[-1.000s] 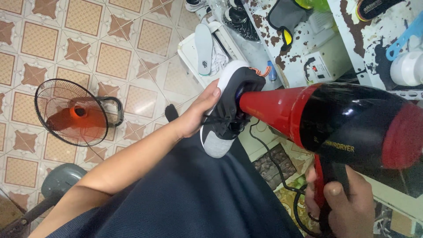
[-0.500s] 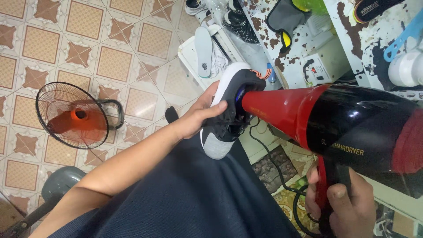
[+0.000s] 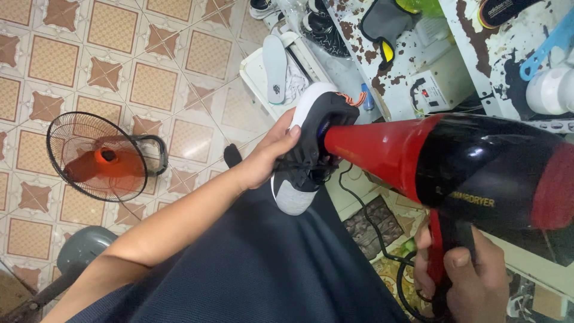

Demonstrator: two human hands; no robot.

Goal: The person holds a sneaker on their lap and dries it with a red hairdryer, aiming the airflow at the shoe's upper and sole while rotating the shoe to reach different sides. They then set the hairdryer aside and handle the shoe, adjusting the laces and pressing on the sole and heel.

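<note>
Currently left hand (image 3: pixel 269 158) wrapped around shoe (image 3: pixel 311 146) at frame centre, right hand (image 3: pixel 472 284) clenched on dryer (image 3: pixel 472 170) handle lower right, red nozzle in shoe opening, fan (image 3: pixel 98 157) on floor left.

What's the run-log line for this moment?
left hand: holds sneaker | right hand: grips hair dryer | nozzle in shoe opening

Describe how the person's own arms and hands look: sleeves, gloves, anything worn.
Both are bare. The left hand has no glove, ring or watch, and its forearm shows no sleeve up to the frame edge. The right hand is also ungloved; only its wrist shows.
</note>
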